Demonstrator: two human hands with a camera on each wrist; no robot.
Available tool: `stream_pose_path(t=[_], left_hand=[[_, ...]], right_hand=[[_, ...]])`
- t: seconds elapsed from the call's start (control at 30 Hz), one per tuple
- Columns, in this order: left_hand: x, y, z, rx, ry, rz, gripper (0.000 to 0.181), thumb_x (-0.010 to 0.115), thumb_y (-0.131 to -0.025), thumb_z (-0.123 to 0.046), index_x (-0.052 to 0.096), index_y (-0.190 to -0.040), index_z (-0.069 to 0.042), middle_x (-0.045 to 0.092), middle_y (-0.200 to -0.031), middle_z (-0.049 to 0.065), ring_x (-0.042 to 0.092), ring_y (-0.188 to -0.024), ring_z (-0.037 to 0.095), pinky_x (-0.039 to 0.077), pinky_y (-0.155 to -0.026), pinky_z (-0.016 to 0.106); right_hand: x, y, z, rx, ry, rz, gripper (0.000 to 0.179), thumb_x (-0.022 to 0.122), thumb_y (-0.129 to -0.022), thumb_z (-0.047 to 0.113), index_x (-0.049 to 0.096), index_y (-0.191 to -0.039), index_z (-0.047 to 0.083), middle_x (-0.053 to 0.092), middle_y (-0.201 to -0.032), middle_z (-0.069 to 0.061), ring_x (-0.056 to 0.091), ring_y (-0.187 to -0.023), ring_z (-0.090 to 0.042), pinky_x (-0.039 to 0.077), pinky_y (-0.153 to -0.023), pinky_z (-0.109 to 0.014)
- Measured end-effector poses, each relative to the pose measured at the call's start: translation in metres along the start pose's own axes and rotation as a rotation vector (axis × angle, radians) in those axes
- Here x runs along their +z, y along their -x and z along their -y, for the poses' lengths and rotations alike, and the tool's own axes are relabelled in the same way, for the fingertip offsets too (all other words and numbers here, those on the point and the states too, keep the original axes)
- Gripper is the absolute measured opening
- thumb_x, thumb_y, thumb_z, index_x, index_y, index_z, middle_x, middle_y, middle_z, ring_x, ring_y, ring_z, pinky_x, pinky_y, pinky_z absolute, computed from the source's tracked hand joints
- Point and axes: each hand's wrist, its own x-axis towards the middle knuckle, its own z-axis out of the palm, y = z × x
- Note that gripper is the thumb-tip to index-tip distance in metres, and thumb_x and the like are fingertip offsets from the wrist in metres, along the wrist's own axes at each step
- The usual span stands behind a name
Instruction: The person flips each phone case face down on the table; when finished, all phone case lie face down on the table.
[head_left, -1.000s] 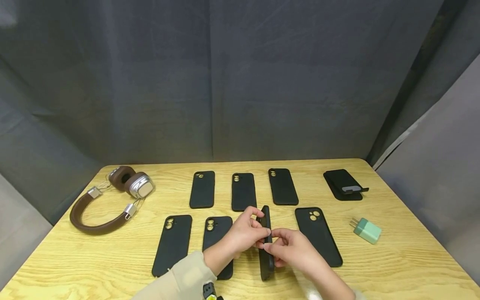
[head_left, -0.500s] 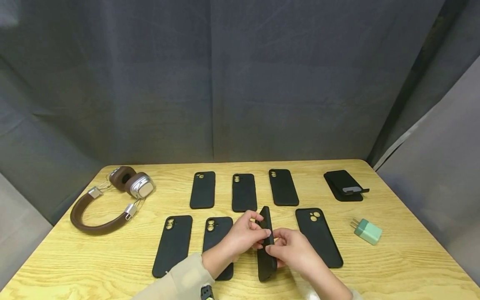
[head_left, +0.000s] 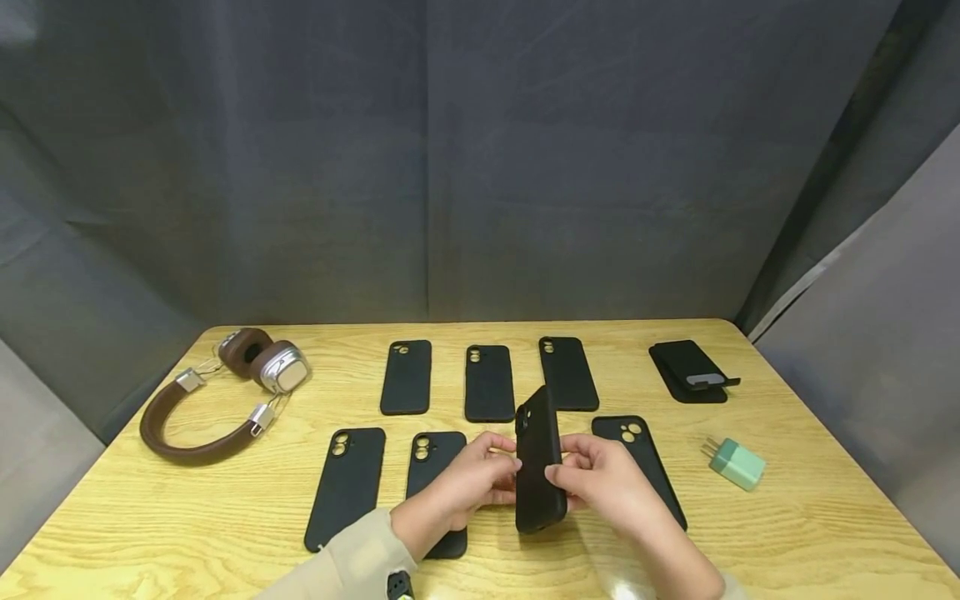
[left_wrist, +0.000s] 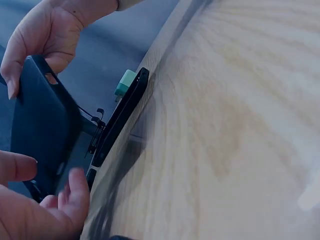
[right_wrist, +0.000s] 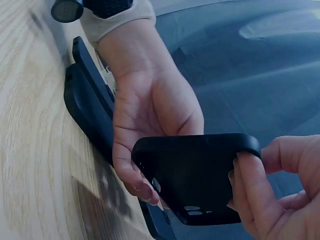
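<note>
Between the two hands a black phone case (head_left: 536, 467) is held up on its edge, over the front middle of the table. Its outer back faces left, and the camera holes show in the right wrist view. My right hand (head_left: 611, 483) grips the right edge, thumb on the back and fingers behind it. My left hand (head_left: 468, 479) is at the left edge with loose, slightly bent fingers. In the left wrist view its thumb overlaps the case, and a wide gap separates it from the fingers. Its fingertips (right_wrist: 145, 192) are right at the case's side in the right wrist view.
Several black phone cases lie flat, three along the back, including one (head_left: 487, 383). Two lie front left, one (head_left: 345, 487) beside the left sleeve; another (head_left: 637, 458) is behind the right hand. Headphones (head_left: 198, 450) lie left. A black folding stand (head_left: 686, 367) and green charger (head_left: 738, 464) are right.
The case has risen slightly and turned, so its back shows more instead of a thin edge. My left hand has drawn left and loosened from its pinch; the right hand keeps its grip.
</note>
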Motion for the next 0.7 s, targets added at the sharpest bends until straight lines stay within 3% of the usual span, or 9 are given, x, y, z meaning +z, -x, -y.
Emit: stream_pose_path(t=[0.17,0.37,0.5,0.7], left_hand=[[0.001,0.002,0.002,-0.042,0.099,0.049,0.027,0.053,-0.088,-0.007,0.043,-0.112,-0.004,0.056,-0.087,0.006,0.057,-0.073,0.015,0.051,-0.071,0.033],[-0.003,0.004,0.004,0.007,0.142,0.029,0.031,0.054,-0.087,-0.002,0.041,-0.115,-0.003,0.057,-0.087,0.004,0.058,-0.072,0.014,0.050,-0.068,0.030],[-0.004,0.005,0.006,0.050,0.059,-0.021,0.033,0.057,-0.086,-0.001,0.040,-0.115,-0.002,0.055,-0.081,0.003,0.057,-0.065,0.012,0.050,-0.063,0.028],[0.000,0.009,0.004,0.086,-0.189,-0.089,0.034,0.060,-0.085,0.000,0.041,-0.113,-0.001,0.052,-0.071,0.004,0.053,-0.056,0.014,0.052,-0.059,0.032]], right_hand=[[-0.004,0.000,-0.002,-0.010,-0.053,0.022,0.048,0.060,-0.083,0.003,0.044,-0.123,-0.017,0.063,-0.078,-0.009,0.066,-0.073,-0.019,0.056,-0.064,-0.034],[-0.008,-0.001,-0.009,0.016,-0.027,0.030,0.050,0.059,-0.085,0.005,0.041,-0.125,-0.018,0.063,-0.080,-0.010,0.065,-0.073,-0.018,0.056,-0.064,-0.033],[-0.006,-0.005,-0.017,0.086,0.123,-0.034,0.051,0.064,-0.084,0.009,0.045,-0.124,-0.016,0.062,-0.081,-0.009,0.062,-0.070,-0.016,0.054,-0.062,-0.032],[-0.002,-0.012,-0.029,0.170,0.341,-0.086,0.052,0.069,-0.082,0.016,0.050,-0.123,-0.010,0.060,-0.075,-0.006,0.058,-0.059,-0.015,0.050,-0.055,-0.031]])
